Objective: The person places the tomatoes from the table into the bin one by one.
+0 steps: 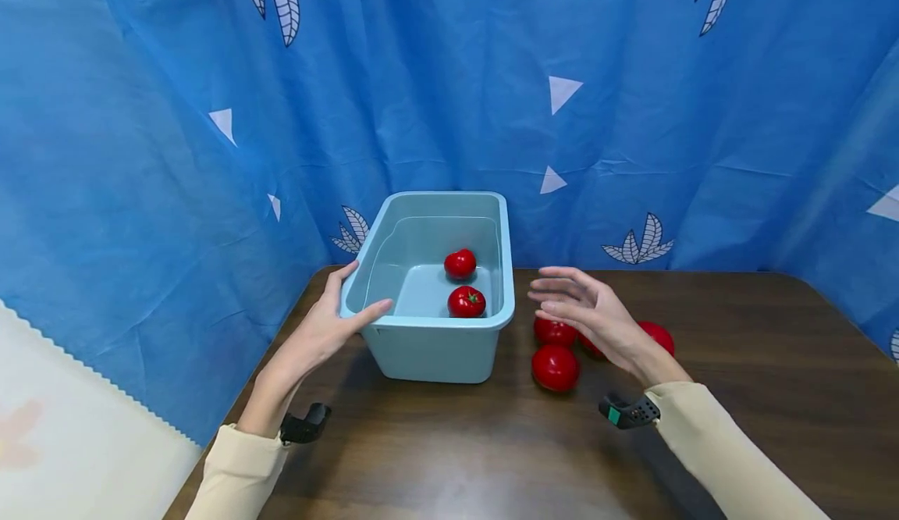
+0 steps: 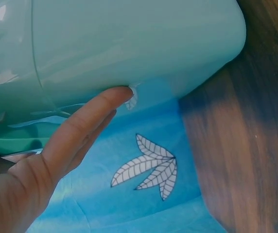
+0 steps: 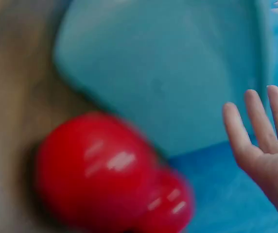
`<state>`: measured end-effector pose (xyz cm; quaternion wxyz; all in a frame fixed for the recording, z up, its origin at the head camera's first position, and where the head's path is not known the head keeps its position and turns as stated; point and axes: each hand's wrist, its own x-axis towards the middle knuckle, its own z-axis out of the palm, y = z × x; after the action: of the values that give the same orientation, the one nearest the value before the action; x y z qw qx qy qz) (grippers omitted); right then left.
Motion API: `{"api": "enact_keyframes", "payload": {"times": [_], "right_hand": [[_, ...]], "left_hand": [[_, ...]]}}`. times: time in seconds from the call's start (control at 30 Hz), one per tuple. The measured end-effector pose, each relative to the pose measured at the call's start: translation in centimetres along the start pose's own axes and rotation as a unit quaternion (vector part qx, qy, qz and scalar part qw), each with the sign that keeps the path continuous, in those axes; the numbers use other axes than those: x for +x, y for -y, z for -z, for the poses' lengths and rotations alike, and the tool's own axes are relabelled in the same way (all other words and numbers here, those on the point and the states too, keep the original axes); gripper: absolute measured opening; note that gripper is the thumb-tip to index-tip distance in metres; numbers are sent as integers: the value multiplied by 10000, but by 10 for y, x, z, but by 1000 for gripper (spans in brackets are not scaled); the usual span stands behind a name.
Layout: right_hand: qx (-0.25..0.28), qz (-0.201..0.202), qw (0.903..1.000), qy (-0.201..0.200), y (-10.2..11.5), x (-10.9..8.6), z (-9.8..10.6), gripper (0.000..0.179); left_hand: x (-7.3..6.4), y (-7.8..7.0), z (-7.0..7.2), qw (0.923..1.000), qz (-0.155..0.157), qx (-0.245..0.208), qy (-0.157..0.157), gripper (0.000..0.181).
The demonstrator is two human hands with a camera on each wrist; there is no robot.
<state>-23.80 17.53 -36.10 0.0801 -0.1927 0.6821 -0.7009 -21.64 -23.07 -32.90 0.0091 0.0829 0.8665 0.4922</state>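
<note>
Dark brown wood spreads across the bench (image 1: 435, 450), its back edge running along a blue curtain (image 1: 435, 75) printed with white leaves and triangles; the left edge slants past my left forearm, with a pale cloth (image 1: 63, 434) beyond it. Much of the surface lies to the right of a light blue bin (image 1: 430, 354), and more wood stretches between the bin and me. Only a slim strip separates its right wall from the fruit outside.

Two glossy red tomatoes (image 1: 465, 306) sit on the bin's floor, toward the right wall, the nearer one showing a green star-shaped stem. Outside, a third tomato (image 1: 555, 369) rests closest to me, with a fourth tomato (image 1: 555, 332) just behind it; another tomato (image 1: 658, 336) peeks out to the right of my right hand (image 1: 595, 313). With that hand across them and the right wrist view blurred, I cannot give a firm count of the loose ones.

My left hand (image 1: 321, 331) holds the bin at its near left corner, thumb over the front rim, fingers reaching along the left side. My right hand hovers over the loose fruit, fingers loosely spread, holding nothing. The bin's upright wall stands between it and the tomatoes inside. Cream sleeves (image 1: 733, 454) and black wrist devices (image 1: 628, 412) frame both hands.
</note>
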Motion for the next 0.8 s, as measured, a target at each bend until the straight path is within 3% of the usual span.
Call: {"api": "enact_keyframes", "payload": {"times": [0.17,0.5,0.8], "right_hand": [[-984,-163,9950,58,-28,-24,7,62],[-1586,-441,9864,3,-55,-43,14,62],[-2367,-583,9698,-69,-65,-46,6,67]], "left_hand": [[1,1,0,9999,-109,-71,12,101],[1,1,1,10000,-60,-40,4,100],[0,1,1,10000,4,3,14,101]]}}
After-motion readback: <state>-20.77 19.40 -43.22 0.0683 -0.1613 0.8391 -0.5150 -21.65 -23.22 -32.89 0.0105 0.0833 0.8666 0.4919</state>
